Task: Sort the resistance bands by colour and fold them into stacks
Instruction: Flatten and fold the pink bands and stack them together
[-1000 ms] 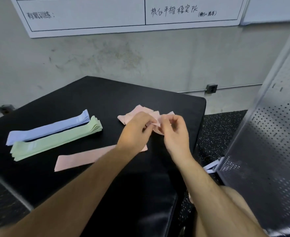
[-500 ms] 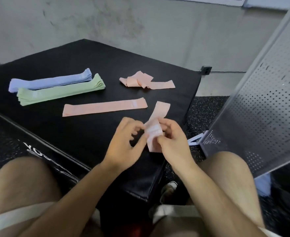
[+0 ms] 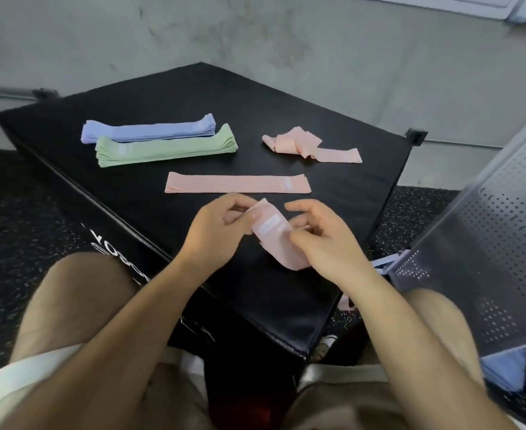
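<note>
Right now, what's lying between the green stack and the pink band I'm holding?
In the head view, one flat pink band lies between the green stack and the held pink band, on the black bench.

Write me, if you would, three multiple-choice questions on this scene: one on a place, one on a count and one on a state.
1. Where does the flat pink band lie on the black platform?
A. At its far corner.
B. Between the loose pink pile and the person.
C. Hanging off its edge.

2. How many band colours lie on the platform?
A. Two.
B. Three.
C. Five.

3. How is the nearest pink band handled?
A. Both hands hold it.
B. One hand alone holds it.
C. Nobody touches it.

Answers:
1 B: it lies flat, nearer than the pile and just beyond the fingers.
2 B: a blue stack, a green stack and the pink bands.
3 A: the left hand and the right hand both pinch it.
</note>
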